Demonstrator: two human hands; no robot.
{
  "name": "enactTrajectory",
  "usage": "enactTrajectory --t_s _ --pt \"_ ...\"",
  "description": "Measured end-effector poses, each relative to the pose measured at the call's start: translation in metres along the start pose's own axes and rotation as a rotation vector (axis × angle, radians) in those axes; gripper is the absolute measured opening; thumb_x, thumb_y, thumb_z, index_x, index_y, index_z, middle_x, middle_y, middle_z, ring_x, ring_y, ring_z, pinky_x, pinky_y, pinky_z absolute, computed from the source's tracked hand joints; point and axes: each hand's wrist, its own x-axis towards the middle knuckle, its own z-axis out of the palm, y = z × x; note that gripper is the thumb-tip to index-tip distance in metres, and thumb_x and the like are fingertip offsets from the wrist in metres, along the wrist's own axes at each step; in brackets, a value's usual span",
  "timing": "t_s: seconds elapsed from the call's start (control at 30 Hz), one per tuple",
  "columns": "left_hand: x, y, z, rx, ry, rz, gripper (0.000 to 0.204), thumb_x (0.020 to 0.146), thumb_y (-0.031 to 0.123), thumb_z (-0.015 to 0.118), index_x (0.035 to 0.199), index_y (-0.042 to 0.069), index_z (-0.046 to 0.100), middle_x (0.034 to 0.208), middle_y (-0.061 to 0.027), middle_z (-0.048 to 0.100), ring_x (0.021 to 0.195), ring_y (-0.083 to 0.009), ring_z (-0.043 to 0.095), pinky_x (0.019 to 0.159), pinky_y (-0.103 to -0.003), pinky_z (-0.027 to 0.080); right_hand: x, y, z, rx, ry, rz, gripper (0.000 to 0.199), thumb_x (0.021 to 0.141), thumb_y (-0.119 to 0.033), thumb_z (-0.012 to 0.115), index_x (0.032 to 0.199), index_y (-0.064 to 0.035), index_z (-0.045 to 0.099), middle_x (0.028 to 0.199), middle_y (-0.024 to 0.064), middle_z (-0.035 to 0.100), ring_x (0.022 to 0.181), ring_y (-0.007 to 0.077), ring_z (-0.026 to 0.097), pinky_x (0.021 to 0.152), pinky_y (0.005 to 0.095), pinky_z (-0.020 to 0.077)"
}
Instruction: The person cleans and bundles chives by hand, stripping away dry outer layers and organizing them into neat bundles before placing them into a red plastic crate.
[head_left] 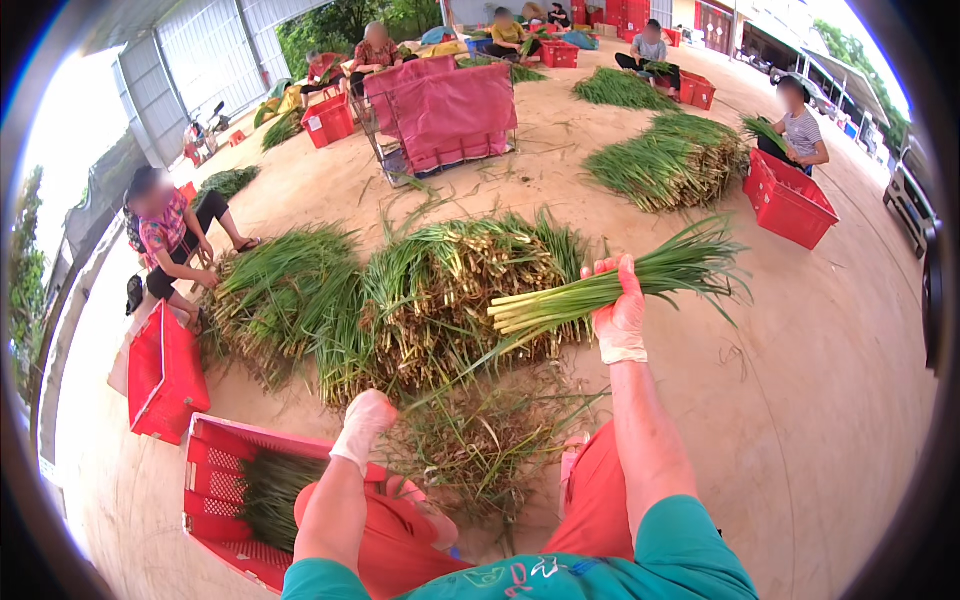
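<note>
Floor: bare tan concrete floor (820, 400) carries everything, no bench in use. Largest item on it is the big heap of uncleaned green onions with brown rooty ends (400, 300), straight ahead of the person, green tops fanning left and up. In front of it, between the knees, a loose pile of stripped leaves and roots (480, 440).

Crates: five red slotted plastic crates clear near and mid-field; more far back, too small to count. Nearest red crate (215, 480) sits at lower left, touching the left knee, with trimmed greens inside.

Other heaps: two more onion heaps upper right, smaller ones further off.

Bundle: one bunch of trimmed green onions with pale stalk ends (610, 285) is held up above the big heap, stalk ends pointing left, tops fanning right. Right hand (620, 315), white glove, fingers wrapped fully round it near mid-length. Judgement: light, floppy at the leaf end, stiffer at the pale stalks, bruises if squeezed, maybe slick. Grip near the stalk end, firm not tight.

Left hand (362, 425), white glove, hangs over the loose pile beside the crate; fingers curled loosely, holding nothing I can see.
</note>
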Motion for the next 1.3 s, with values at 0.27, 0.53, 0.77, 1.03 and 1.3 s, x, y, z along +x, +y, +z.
enactTrajectory --t_s 0.27,0.53,0.77,1.03,1.3 --pt "-0.005 0.043 0.048 0.1 0.081 0.236 0.045 0.084 0.021 0.071 0.123 -0.001 0.066 0.115 -0.0247 0.071 0.107 -0.0389 0.069 0.09 -0.045 0.057 -0.01 -0.035 0.015 -0.206 -0.067 0.063 0.025 0.093 -0.019 0.075 0.112 -0.0077 0.063 0.084 0.0022 0.062 0.077 0.0189 0.061 0.078 0.0414 0.0553" --pt "-0.06 0.117 0.019 -1.049 -0.184 0.747 0.11 0.077 0.026 0.091 0.162 0.007 0.023 0.143 -0.0216 0.053 0.124 -0.0291 0.058 0.102 -0.036 0.051 -0.063 0.041 0.051 -0.496 -0.211 0.469 0.041 0.085 -0.014 0.077 0.119 0.0004 0.059 0.078 0.0104 0.067 0.064 0.0246 0.066 0.065 0.0392 0.0581" --pt "-0.114 0.135 -0.004 -1.543 -0.392 0.426 0.03 0.089 0.005 0.068 0.118 -0.001 0.064 0.086 -0.0079 0.067 0.057 -0.0133 0.06 0.052 -0.028 0.05 -0.085 0.094 0.06 -0.395 -0.332 0.859 0.06 0.094 -0.049 0.07 0.131 -0.0025 0.059 0.108 0.0147 0.072 0.097 0.027 0.071 0.088 0.044 0.0591" --pt "-0.217 -0.018 -0.089 -1.873 0.205 0.365 0.041 0.085 -0.003 0.065 0.125 -0.003 0.064 0.113 -0.0135 0.07 0.062 -0.0129 0.062 0.056 -0.026 0.052 -0.084 0.097 0.053 -0.437 -0.705 0.934 0.064 0.108 -0.051 0.041 0.153 -0.0067 0.04 0.137 0.0253 0.061 0.122 0.0405 0.063 0.098 0.0511 0.0559" --pt "-0.207 -0.209 0.002 -1.752 1.175 0.22 0.032 0.09 -0.004 0.068 0.121 0.005 0.07 0.114 -0.0105 0.071 0.067 -0.0133 0.063 0.057 -0.027 0.054 -0.071 0.07 0.024 -0.773 -0.466 0.794 0.054 0.109 -0.042 0.046 0.146 -0.003 0.047 0.117 0.0181 0.071 0.101 0.0305 0.073 0.082 0.0424 0.0639"
